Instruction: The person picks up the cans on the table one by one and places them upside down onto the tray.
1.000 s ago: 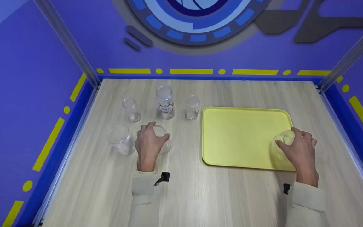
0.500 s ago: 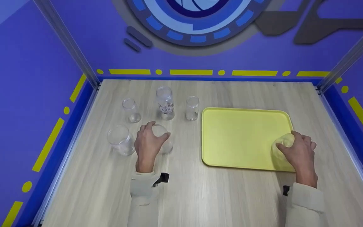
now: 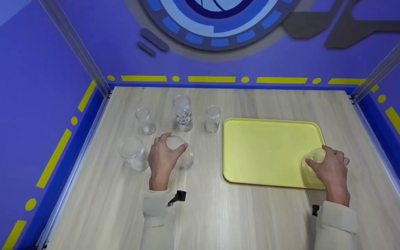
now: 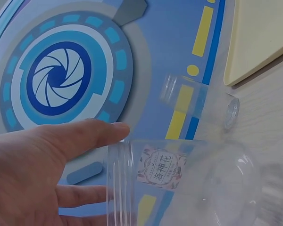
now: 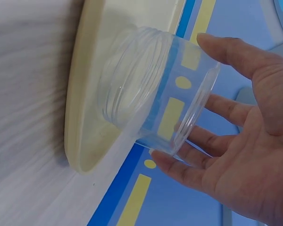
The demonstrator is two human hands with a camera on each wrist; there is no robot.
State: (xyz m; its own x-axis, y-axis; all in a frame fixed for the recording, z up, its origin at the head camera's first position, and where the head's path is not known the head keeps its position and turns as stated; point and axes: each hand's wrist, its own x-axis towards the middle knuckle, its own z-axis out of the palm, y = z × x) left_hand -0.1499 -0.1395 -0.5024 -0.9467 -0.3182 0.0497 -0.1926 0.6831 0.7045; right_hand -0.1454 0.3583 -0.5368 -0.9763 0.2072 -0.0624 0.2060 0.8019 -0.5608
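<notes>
Near the middle left of the table, my left hand grips the rim of a clear wide jar between thumb and fingers. Whether its base touches the table, I cannot tell. In the left wrist view a printed label lies in line with this jar. My right hand holds another clear jar by its base, threaded mouth down, at the front right of the yellow tray. The right wrist view shows that jar with its mouth at the tray's surface.
Left of my left hand stands a clear wide jar. Behind are a small clear bottle, a taller bottle with dark print and another small bottle. Blue-purple walls bound the wooden table.
My right hand and its jar have come slightly toward me and down onto the tray. The base of the left jar has shifted to the right, while the left hand has barely moved.
</notes>
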